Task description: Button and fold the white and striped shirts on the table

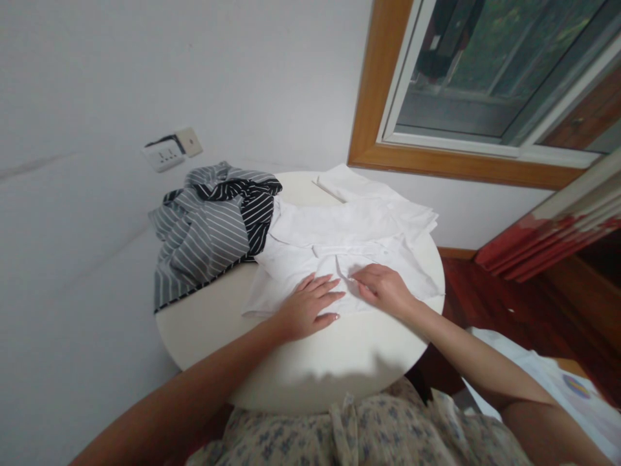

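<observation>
Two hands on a white shirt.
The left hand (310,305) lies flat and open on the white shirt (349,226). The right hand (385,289) curls beside it; I cannot tell if it grips. The shirt covers the right side of the round table (208,323), and the striped clothes (208,226) are piled at its back left edge.

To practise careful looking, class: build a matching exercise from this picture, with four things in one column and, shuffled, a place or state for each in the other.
Column one:
1. left hand
2. right hand
3. striped garment
4. wall socket

Column two:
A. heaped at the left side of the table
B. on the wall behind the table
C. fingers curled, tips on the white shirt
D. laid flat on the white shirt, fingers stretched out

Pairs: 1-D, 2-C, 3-A, 4-B.
</observation>
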Motion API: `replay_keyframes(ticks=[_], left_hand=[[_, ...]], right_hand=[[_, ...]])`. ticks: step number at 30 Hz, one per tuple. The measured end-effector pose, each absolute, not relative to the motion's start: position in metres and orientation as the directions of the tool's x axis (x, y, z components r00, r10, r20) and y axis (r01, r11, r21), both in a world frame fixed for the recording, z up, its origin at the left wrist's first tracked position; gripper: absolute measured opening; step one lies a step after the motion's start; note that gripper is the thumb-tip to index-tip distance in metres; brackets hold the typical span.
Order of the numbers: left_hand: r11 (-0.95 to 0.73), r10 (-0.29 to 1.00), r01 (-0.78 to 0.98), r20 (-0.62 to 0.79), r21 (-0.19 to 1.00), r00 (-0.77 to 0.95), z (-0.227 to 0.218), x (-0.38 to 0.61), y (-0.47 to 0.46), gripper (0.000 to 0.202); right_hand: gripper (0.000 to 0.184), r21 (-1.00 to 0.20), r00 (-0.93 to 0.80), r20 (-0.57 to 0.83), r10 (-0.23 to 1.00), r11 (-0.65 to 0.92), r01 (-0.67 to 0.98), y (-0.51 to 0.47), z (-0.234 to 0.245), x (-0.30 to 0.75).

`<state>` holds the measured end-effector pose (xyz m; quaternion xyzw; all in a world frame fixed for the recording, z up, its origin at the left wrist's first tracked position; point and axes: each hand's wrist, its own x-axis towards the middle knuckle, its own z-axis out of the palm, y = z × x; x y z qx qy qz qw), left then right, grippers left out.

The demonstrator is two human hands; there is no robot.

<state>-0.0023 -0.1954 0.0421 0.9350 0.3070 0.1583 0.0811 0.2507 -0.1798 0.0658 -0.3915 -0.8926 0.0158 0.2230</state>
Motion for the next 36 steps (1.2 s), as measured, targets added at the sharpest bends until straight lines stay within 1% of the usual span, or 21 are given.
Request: replay_keyframes(ticks=[3, 4, 6, 9, 11, 14, 15, 17, 18, 19, 22, 25, 29, 32, 36], left_hand=[[-0.799, 0.599, 0.544, 0.273, 0.256, 0.753, 0.041, -0.002, -0.196, 0.043], [-0.803, 0.595, 0.538, 0.282, 0.256, 0.753, 0.04, -0.001, -0.196, 0.041], [-0.812, 0.583, 0.525, 0.298, 0.256, 0.756, 0.041, -0.001, -0.197, 0.038], [-0.817, 0.575, 0.512, 0.31, 0.266, 0.757, 0.044, -0.002, -0.198, 0.033], [-0.819, 0.572, 0.508, 0.311, 0.268, 0.759, 0.048, -0.007, -0.197, 0.033], [-0.815, 0.579, 0.534, 0.295, 0.225, 0.76, 0.054, -0.023, -0.196, 0.046], [-0.807, 0.59, 0.553, 0.286, 0.207, 0.755, 0.056, -0.03, -0.196, 0.051], [-0.787, 0.617, 0.589, 0.264, 0.184, 0.741, 0.058, -0.045, -0.197, 0.056], [-0.78, 0.626, 0.6, 0.25, 0.179, 0.739, 0.059, -0.053, -0.197, 0.054], [-0.776, 0.631, 0.606, 0.236, 0.174, 0.739, 0.059, -0.059, -0.199, 0.05], [-0.776, 0.63, 0.615, 0.203, 0.139, 0.75, 0.059, -0.067, -0.202, 0.039], [-0.765, 0.639, 0.641, 0.203, 0.067, 0.742, 0.056, -0.063, -0.206, 0.039], [-0.656, 0.725, 0.755, 0.278, -0.004, 0.631, 0.053, -0.056, -0.215, 0.046], [-0.554, 0.784, 0.833, 0.327, -0.014, 0.527, 0.054, -0.061, -0.221, 0.044], [-0.49, 0.813, 0.871, 0.345, -0.029, 0.468, 0.056, -0.082, -0.225, 0.04]], right_hand=[[0.022, -0.394, -0.467, 0.409, 0.784, 0.614, 0.684, -0.178, 0.074, 0.241], [0.022, -0.431, -0.461, 0.389, 0.798, 0.6, 0.674, -0.178, 0.075, 0.238], [0.02, -0.447, -0.524, 0.321, 0.789, 0.614, 0.651, -0.179, 0.076, 0.232], [0.018, -0.404, -0.661, 0.229, 0.715, 0.687, 0.604, -0.185, 0.077, 0.231], [0.019, -0.405, -0.705, 0.207, 0.678, 0.716, 0.569, -0.189, 0.079, 0.238], [0.022, -0.388, -0.702, 0.238, 0.672, 0.728, 0.565, -0.196, 0.086, 0.257], [0.028, -0.364, -0.697, 0.244, 0.674, 0.73, 0.578, -0.198, 0.087, 0.266], [0.047, -0.302, -0.692, 0.235, 0.683, 0.728, 0.616, -0.203, 0.086, 0.284], [0.054, -0.276, -0.694, 0.219, 0.686, 0.726, 0.63, -0.205, 0.084, 0.293], [0.057, -0.256, -0.698, 0.204, 0.686, 0.726, 0.639, -0.207, 0.081, 0.301], [0.047, -0.204, -0.703, 0.202, 0.682, 0.731, 0.651, -0.208, 0.069, 0.316], [0.042, -0.129, -0.688, 0.223, 0.69, 0.721, 0.681, -0.205, 0.059, 0.319], [0.045, -0.061, -0.623, 0.265, 0.736, 0.657, 0.751, -0.201, 0.054, 0.318], [0.048, -0.052, -0.562, 0.294, 0.773, 0.6, 0.798, -0.203, 0.053, 0.323], [0.047, -0.001, -0.474, 0.323, 0.819, 0.501, 0.866, -0.207, 0.051, 0.343]])
